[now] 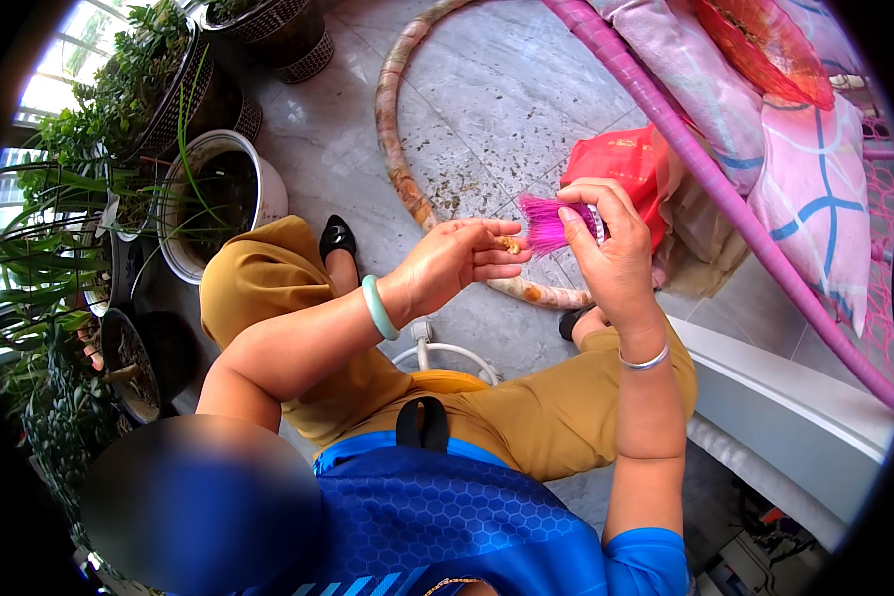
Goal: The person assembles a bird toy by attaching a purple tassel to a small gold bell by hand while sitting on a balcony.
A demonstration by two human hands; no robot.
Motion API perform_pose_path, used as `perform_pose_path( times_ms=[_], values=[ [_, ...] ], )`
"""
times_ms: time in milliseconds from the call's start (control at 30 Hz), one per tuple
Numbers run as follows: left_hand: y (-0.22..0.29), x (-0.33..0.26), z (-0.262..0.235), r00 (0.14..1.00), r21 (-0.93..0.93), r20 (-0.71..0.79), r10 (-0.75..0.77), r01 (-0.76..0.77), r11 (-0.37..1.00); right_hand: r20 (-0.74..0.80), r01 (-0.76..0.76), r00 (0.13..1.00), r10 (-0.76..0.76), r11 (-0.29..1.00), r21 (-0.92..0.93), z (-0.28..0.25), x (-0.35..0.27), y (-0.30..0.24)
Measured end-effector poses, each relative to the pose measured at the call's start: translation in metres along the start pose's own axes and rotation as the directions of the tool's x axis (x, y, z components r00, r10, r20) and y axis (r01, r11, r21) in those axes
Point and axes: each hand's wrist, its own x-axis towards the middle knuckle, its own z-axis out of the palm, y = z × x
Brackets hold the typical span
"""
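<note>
My right hand (611, 243) grips a small brush with pink-purple bristles (546, 223), bristles pointing left. My left hand (457, 260) is cupped beside it and pinches a small yellowish-brown piece (510, 243) at its fingertips, right against the bristle tips. A pale green bangle sits on my left wrist, a silver one on my right. Both hands are held above my knees in mustard trousers.
A red plastic bag (631, 164) lies on the grey stone floor behind my hands. A pink hoop frame (666, 119) with patterned cushions is at right. A worn ring (397, 149) lies on the floor. Potted plants (209, 199) crowd the left.
</note>
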Motion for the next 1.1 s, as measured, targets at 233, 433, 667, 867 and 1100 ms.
perform_pose_path(
  times_ms=[233,433,667,867,1100],
  values=[
    [-0.004,0.002,-0.004,1.0,0.02,0.016,0.012,-0.012,1.0,0.055,0.013,0.998,-0.015,0.999,0.037,0.011,-0.005,0.001],
    [-0.007,0.002,-0.002,0.999,0.093,0.002,0.046,-0.046,0.995,-0.044,-0.02,0.999,0.021,1.0,0.024,0.009,-0.005,0.005],
    [-0.008,0.003,-0.005,0.998,0.181,-0.006,0.057,-0.055,0.982,-0.032,-0.123,0.991,0.13,0.979,0.161,0.01,-0.006,0.004],
    [-0.003,0.0,0.005,0.999,0.28,-0.003,0.039,-0.037,0.959,0.19,-0.225,0.967,0.168,0.914,0.337,0.02,-0.011,0.018],
    [-0.002,-0.003,0.003,1.0,0.199,0.014,0.006,-0.009,0.98,-0.063,0.065,0.996,-0.062,0.997,0.043,0.012,-0.003,0.003]
  ],
)
